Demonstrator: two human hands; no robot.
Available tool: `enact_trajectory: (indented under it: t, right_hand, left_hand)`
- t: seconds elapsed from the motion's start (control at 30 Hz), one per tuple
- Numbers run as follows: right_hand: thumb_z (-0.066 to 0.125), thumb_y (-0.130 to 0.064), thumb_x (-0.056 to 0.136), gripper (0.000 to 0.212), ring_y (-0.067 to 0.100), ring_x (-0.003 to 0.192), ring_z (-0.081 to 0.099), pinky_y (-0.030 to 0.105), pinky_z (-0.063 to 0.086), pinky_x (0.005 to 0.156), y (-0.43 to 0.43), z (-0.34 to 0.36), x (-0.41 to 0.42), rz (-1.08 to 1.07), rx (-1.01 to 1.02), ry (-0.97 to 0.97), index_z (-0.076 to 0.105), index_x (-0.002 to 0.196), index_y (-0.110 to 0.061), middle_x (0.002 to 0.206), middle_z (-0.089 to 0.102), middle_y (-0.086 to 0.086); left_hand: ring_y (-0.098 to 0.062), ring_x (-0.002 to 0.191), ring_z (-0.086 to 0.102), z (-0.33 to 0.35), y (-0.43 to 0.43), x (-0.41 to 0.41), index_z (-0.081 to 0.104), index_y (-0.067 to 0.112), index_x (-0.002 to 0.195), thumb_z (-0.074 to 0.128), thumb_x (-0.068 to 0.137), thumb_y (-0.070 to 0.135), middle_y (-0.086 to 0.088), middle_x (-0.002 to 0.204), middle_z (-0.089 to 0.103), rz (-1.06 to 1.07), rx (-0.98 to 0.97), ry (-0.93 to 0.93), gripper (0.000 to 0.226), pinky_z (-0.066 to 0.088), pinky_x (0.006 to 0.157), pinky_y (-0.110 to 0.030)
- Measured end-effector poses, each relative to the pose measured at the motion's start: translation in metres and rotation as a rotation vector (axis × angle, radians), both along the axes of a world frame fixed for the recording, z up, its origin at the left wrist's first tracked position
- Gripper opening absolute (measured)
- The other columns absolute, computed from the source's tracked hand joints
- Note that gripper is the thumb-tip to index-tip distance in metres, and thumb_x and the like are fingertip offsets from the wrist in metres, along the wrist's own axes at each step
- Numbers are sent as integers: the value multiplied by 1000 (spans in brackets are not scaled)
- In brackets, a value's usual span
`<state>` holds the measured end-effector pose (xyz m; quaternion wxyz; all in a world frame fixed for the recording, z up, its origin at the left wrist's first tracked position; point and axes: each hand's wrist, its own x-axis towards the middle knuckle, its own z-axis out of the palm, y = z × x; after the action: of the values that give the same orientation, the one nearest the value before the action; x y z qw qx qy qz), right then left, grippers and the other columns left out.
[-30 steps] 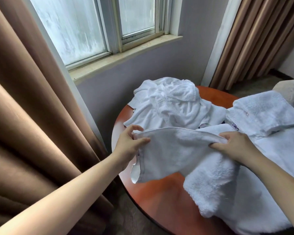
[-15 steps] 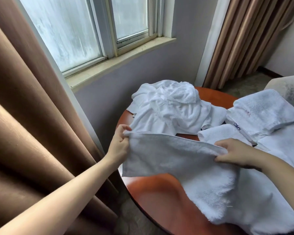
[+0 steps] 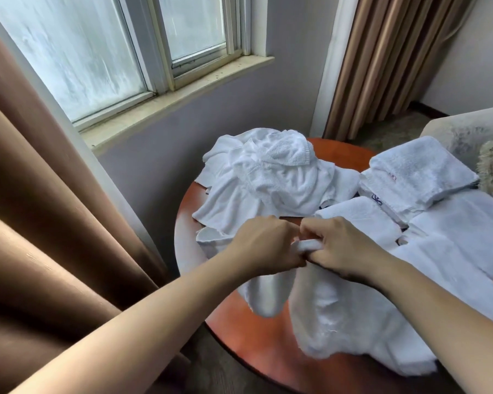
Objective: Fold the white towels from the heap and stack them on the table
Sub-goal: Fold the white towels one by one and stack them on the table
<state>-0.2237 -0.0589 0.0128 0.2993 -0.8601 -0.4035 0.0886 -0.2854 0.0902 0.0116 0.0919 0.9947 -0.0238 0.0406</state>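
White towel (image 3: 268,297) hangs in the air over the near side of the round brown table (image 3: 254,345). Both hands hold it by its top edge. The left hand (image 3: 268,245) and the right hand (image 3: 342,245) are close together, almost touching, with fingers curled tight on the cloth. A small bit of the towel pokes out between them. The rest of it droops down below the hands toward the table top.

Behind the hands, the heap (image 3: 268,177) of messy white towels sits on the far side of the table, under the window (image 3: 97,52). One edge of the heap hangs off the table on the left.

To the right is a folded stack (image 3: 419,172) of towels, with a small red mark on the top one. A smaller folded towel (image 3: 359,220) lies just in front of it. A big fluffy towel (image 3: 339,322) is spread under the right arm and covers that side of the table.

A brown curtain (image 3: 40,223) hangs on the left. Another curtain (image 3: 382,66) hangs in the far corner. A pale armchair (image 3: 467,129) stands beside the stack.
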Motion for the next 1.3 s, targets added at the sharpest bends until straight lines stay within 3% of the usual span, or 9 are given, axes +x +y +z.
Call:
enact_trajectory:
  t: [0.23,0.4,0.7,0.8,0.9,0.97,1.07,1.17,1.3]
  right_hand:
    - [80,-33,64,33,19,81,61,33,49,70,-34,-26,20,85,-547,171,59,83,-15,83,65,1]
    - [75,-29,59,26,14,67,56,31,41,59,-62,-57,35,39,-561,273,53,67,-19,68,58,-4]
    - [66,-30,75,31,18,75,49,27,26,56,-71,-67,41,-99,-558,-86,38,63,-23,66,48,-8]
    - [58,-26,82,22,21,78,51,28,23,67,-63,-61,37,-50,-473,-239,40,70,-24,67,46,-9]
    - [55,-19,81,5,24,83,56,30,26,67,-49,-49,28,0,-372,-277,53,85,-21,78,54,-6]
    - [55,-18,76,11,21,80,55,29,30,63,-36,-43,18,29,-291,-260,58,86,-23,77,55,-10]
    - [55,-25,69,4,15,66,47,16,25,54,-18,-31,2,84,-102,-221,57,71,-24,59,41,-17]
    - [57,-31,74,18,19,66,46,24,27,53,-12,-19,-4,77,-88,-194,43,64,-26,56,38,-13]
    - [65,-33,74,29,22,79,51,31,31,61,-23,-19,4,-5,-457,-220,38,65,-24,68,43,-8]
  left_hand:
    - [-27,74,54,-10,22,8,50,19,67,61,85,42,2,68,54,22,78,-7,31,26,57,-28]
    - [-22,68,42,-30,66,-5,35,18,62,61,85,40,3,57,36,173,162,41,41,27,57,-29]
    - [-30,90,61,-40,113,-31,36,24,64,57,87,43,2,81,53,393,243,172,37,40,68,-30]
    - [-24,89,58,-34,104,-30,53,26,78,64,78,56,3,89,56,364,259,278,32,45,73,-30]
    - [-20,92,59,-26,77,-26,60,31,111,62,62,80,7,93,64,268,279,269,70,42,70,-30]
    - [-20,86,61,-20,48,-21,58,31,115,61,60,83,6,87,66,164,253,205,76,43,66,-29]
    - [-22,77,61,-16,1,-10,62,24,103,62,67,76,3,78,65,35,124,134,62,44,60,-31]
    - [-26,76,57,-19,-19,-3,65,17,85,63,80,56,-5,82,67,52,-61,96,39,33,61,-29]
    - [-22,66,46,-23,-6,-3,58,19,73,62,81,34,-1,66,54,21,-5,67,18,28,52,-29]
